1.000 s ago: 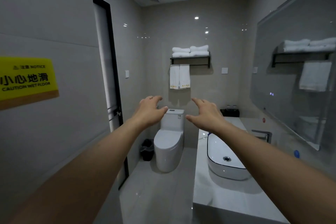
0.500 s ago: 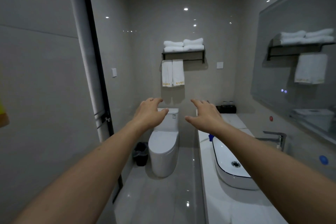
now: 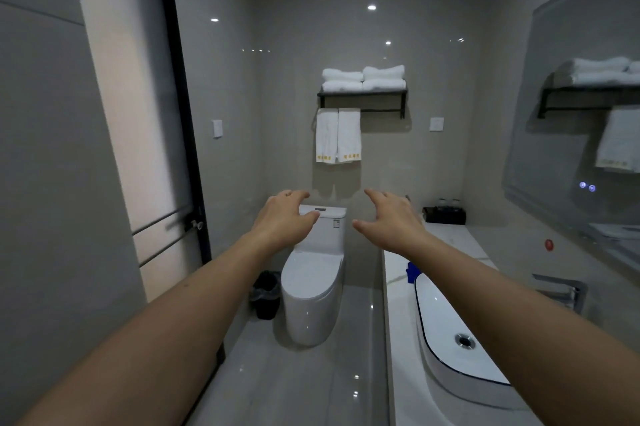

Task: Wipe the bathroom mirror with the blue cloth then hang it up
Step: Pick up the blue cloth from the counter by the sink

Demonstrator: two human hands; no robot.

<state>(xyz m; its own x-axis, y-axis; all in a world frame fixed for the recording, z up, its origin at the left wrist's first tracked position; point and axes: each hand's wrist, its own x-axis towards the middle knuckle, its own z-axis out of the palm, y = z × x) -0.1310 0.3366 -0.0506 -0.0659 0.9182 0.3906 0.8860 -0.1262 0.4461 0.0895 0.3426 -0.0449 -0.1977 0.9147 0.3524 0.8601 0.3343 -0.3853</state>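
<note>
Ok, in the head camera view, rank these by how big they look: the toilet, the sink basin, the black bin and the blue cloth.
1. Sink basin, though nearness to the camera inflates it
2. Toilet
3. Black bin
4. Blue cloth, mostly hidden behind the forearm

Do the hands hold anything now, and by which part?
Nothing is held. The left hand and right hand are empty in the air; the blue cloth lies on the counter.

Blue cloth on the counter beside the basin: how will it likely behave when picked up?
The blue cloth looks crumpled, so it is probably floppy and light. Only a corner shows behind the right forearm; wetness cannot be judged. It lies on smooth counter, so it may slide.
</note>
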